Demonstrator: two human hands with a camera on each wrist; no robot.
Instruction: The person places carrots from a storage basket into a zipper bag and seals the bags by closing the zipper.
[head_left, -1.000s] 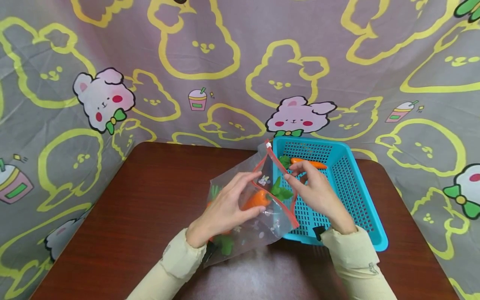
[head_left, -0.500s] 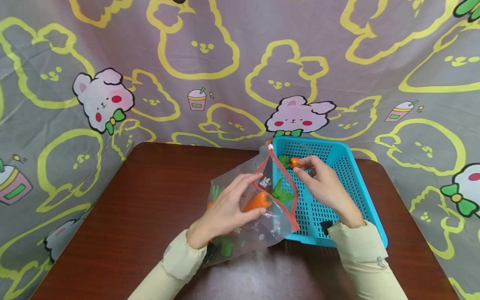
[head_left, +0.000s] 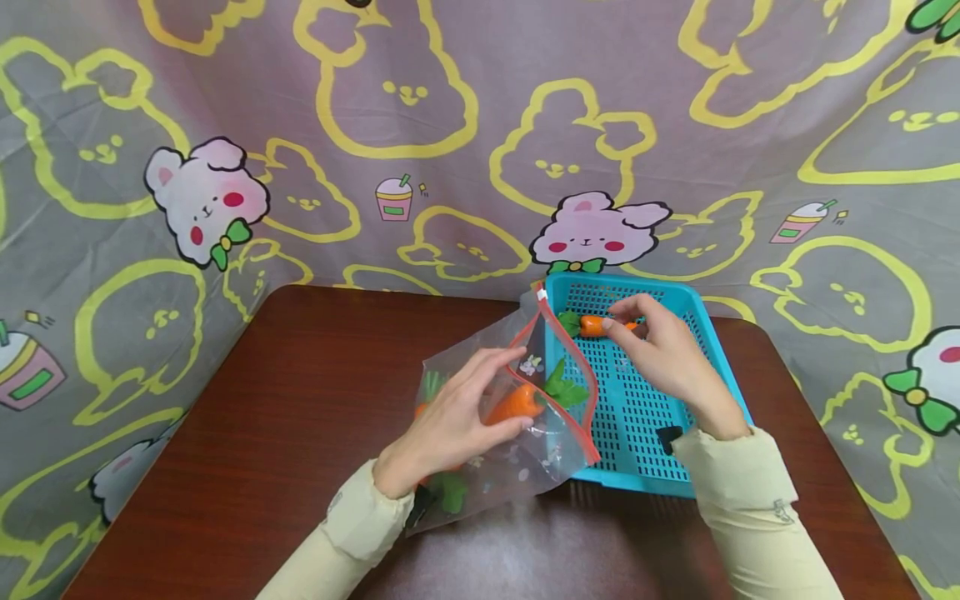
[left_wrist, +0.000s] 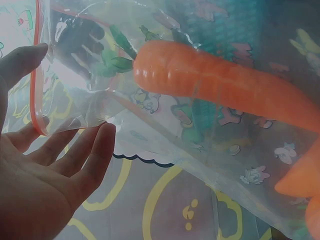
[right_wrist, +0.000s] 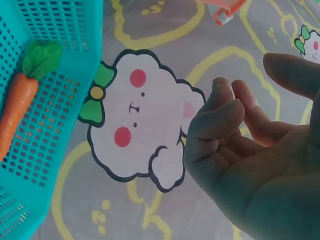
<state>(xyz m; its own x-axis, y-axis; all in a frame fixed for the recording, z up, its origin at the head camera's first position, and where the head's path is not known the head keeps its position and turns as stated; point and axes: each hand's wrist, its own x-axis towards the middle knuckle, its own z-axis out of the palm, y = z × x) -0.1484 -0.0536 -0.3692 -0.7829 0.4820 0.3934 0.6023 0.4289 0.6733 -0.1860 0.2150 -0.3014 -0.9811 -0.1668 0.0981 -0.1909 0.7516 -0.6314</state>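
My left hand point(head_left: 450, 421) holds a clear zip bag point(head_left: 517, 492) with a red zip edge, its mouth spread towards the right. Inside the bag lies an orange carrot point(head_left: 516, 404) with green leaves, and more orange and green pieces show lower down, partly behind the hand. In the left wrist view, the thumb and fingertips are at the red edge. Over the turquoise basket point(head_left: 637, 483), my right hand point(head_left: 663, 358) has bent fingers and overlaps another carrot point(head_left: 591, 326) in the head view. The right wrist view shows that hand holding nothing, apart from the carrot point(right_wrist: 19, 102).
The basket has perforated walls and stands at the right of the brown table point(head_left: 300, 383). The bag's mouth overlaps its left side in the head view. A cloth point(head_left: 450, 108) with rabbit prints hangs behind and on both sides.
My right hand has left the bag's red edge and moved right, over the carrot in the basket. The left hand and the bag stay nearly where they were.
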